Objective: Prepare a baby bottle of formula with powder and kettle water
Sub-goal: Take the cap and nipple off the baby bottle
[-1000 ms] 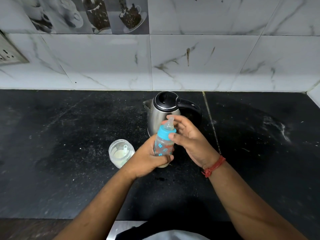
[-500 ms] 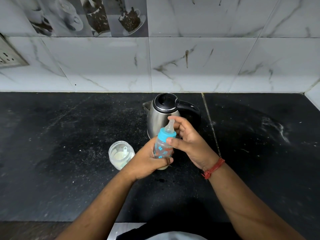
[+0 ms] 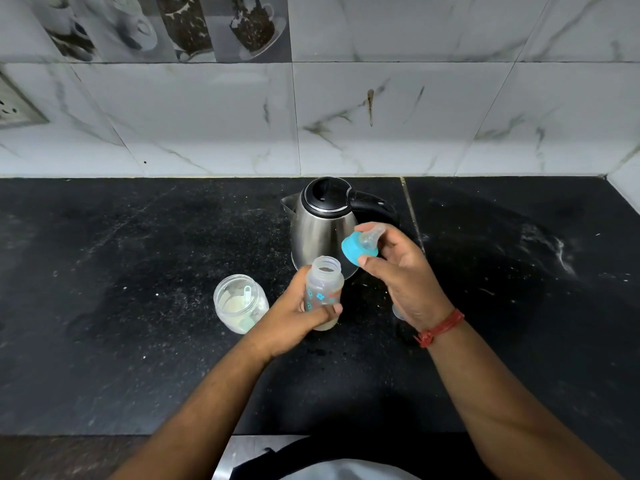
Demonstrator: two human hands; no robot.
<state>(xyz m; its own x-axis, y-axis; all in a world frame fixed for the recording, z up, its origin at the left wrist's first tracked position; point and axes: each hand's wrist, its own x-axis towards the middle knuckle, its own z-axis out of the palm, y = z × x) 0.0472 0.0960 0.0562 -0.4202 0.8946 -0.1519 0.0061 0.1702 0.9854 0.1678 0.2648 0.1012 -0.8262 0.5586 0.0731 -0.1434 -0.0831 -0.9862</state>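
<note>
My left hand [image 3: 294, 315] grips a clear baby bottle [image 3: 323, 287] with blue prints; its mouth is uncovered and it stands upright just above the counter. To the bottle's right and a little higher, my right hand [image 3: 403, 275] pinches the blue screw cap with its clear teat [image 3: 360, 249], tilted on its side. A steel kettle [image 3: 323, 226] with a black lid and handle stands right behind both hands. An uncovered clear jar of white powder [image 3: 240, 303] with a small scoop inside sits left of the bottle.
The black stone counter [image 3: 138, 341] runs to a marble-tiled wall [image 3: 381, 126] behind the kettle. A small clear object [image 3: 398, 311] lies partly hidden under my right wrist. A wall socket [image 3: 14, 109] is at the far left. The counter's front edge is near my body.
The blue cap with teat came off the bottle. My right hand lifted it up and to the right, leaving the bottle's mouth uncovered in my left hand.
</note>
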